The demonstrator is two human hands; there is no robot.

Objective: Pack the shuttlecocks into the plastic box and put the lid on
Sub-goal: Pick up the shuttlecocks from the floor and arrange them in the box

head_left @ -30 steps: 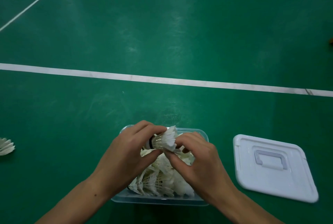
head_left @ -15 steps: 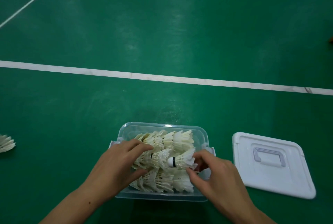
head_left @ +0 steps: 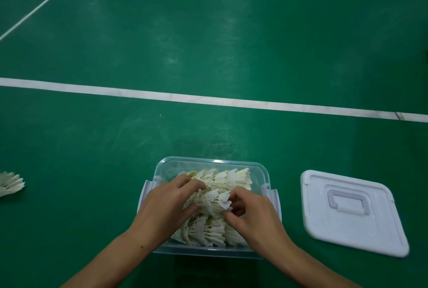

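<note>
Box: clear plastic box (head_left: 264, 173) sits on the green court floor (head_left: 208, 33), lid off, a white clip flap folded out on each short side.
Shuttlecocks: white feathered shuttlecocks (head_left: 231, 179) fill the box in overlapping rows (feathers reach about to the rim).
Left hand: left hand (head_left: 166, 206) lies on the left part of the pile, fingers curled over a shuttlecock and thumb underneath it.
Right hand: right hand (head_left: 252, 211) at the right part of the pile, fingertips and thumb pinching the feather edge of the same top shuttlecock.
Lid: white lid (head_left: 352, 211) lies flat on the floor just right of the box, handle side up, apart from it.
Stray: one loose shuttlecock (head_left: 10, 183) at the far left edge, well apart from the box.
Floor marks: a white court line (head_left: 208, 99) runs across beyond the box.
</note>
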